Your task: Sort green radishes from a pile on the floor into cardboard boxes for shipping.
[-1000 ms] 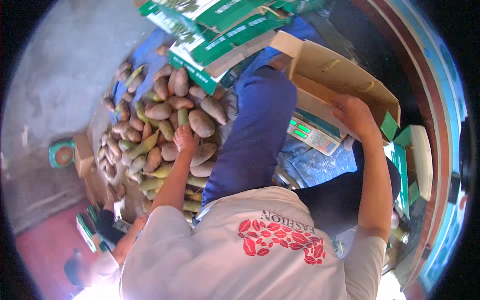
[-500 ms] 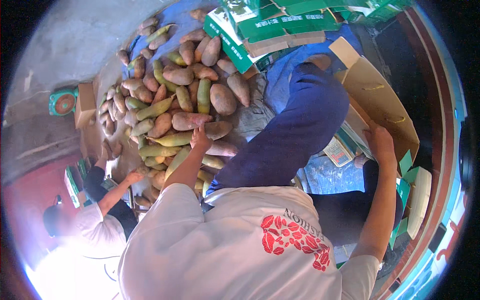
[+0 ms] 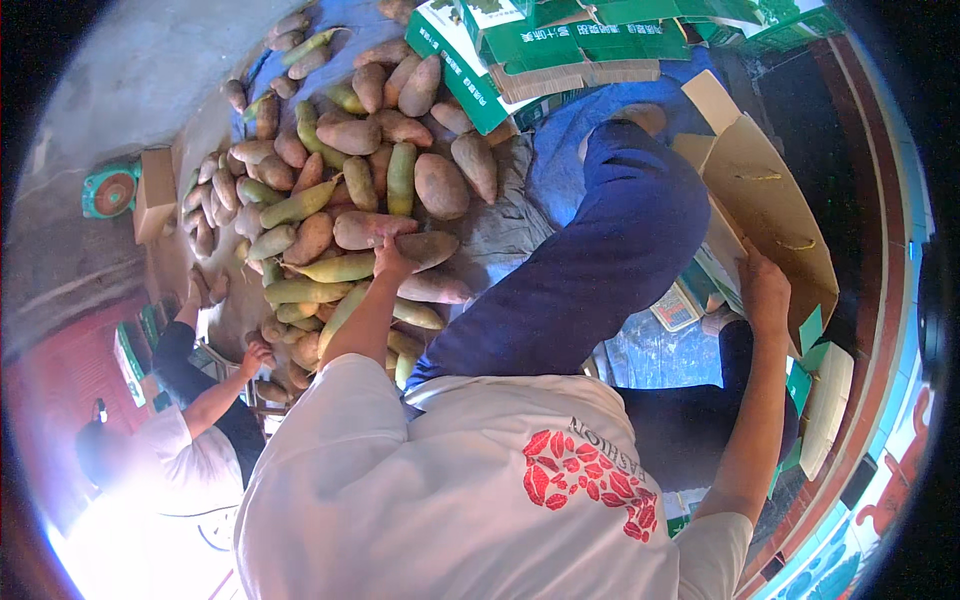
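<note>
My left hand (image 3: 393, 259) reaches into a heap of large radish-like roots (image 3: 300, 207), some green, some reddish brown. Its fingers close on the right end of a reddish root (image 3: 368, 230), which lies on the heap beside a brown one (image 3: 428, 249). At the right, my right hand (image 3: 765, 288) grips the near edge of an open brown cardboard box (image 3: 775, 205) with yellow cord loops on its inner wall. Its fingertips are partly hidden behind the edge.
Green cartons (image 3: 580, 50) stand at the far side. My bent leg (image 3: 590, 240) lies between heap and box, near a scale (image 3: 677, 307) on blue sheeting. At the left, another person (image 3: 195, 440) reaches toward the heap; a green round device (image 3: 110, 190) stands farther back.
The view has shifted slightly. My hands keep their places on the root and the box edge. The other person's hand has moved back a little from the heap.
</note>
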The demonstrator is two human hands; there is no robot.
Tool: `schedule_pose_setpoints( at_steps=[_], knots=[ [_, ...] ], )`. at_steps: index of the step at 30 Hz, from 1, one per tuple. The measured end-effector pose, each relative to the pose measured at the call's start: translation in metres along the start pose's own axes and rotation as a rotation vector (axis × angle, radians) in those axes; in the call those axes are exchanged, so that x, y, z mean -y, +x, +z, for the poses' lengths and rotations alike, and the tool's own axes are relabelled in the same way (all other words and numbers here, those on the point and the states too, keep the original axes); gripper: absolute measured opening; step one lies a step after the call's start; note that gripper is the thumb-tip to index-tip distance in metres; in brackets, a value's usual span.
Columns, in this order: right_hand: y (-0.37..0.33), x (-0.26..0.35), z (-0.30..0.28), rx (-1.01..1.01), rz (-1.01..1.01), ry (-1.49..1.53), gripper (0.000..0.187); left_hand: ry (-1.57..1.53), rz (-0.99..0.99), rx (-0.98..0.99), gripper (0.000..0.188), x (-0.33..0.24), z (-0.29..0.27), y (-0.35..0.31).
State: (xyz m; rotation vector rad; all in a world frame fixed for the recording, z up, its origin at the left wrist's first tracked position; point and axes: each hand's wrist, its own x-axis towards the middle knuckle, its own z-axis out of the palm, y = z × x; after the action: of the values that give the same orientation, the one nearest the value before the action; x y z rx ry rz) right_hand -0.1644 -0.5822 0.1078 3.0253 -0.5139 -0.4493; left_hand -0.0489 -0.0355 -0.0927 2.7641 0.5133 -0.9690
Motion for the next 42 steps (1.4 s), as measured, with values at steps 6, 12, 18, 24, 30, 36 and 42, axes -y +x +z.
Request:
schedule_pose_setpoints(
  at_steps=[6,12,18,24,30,36,42],
  knots=[
    [0.003,0.005,-0.010,0.142,0.086,0.032,0.033,0.158,0.017,-0.011,0.102,-0.015,-0.009,-0.011],
    [0.002,-0.008,0.005,-0.041,-0.063,0.075,0.026,0.145,0.040,0.117,0.099,-0.014,-0.001,-0.004],
    [0.004,0.005,-0.001,-0.031,-0.058,0.148,0.027,0.271,0.171,-0.026,0.108,-0.006,0.016,0.000],
    [-0.006,-0.003,-0.006,-0.011,-0.008,0.144,0.021,0.216,0.189,-0.019,0.093,-0.071,-0.034,-0.040],
    [-0.005,-0.012,0.005,-0.127,-0.038,0.092,0.016,-0.208,0.402,-0.193,0.074,-0.112,-0.095,-0.074],
    [-0.011,-0.018,0.004,-0.154,-0.002,0.084,0.016,-0.820,0.708,-0.254,0.067,-0.193,-0.181,-0.151],
    [-0.012,-0.018,-0.003,-0.022,0.119,0.117,0.015,-0.818,1.040,-0.285,0.062,-0.269,-0.217,-0.216]
  ],
)
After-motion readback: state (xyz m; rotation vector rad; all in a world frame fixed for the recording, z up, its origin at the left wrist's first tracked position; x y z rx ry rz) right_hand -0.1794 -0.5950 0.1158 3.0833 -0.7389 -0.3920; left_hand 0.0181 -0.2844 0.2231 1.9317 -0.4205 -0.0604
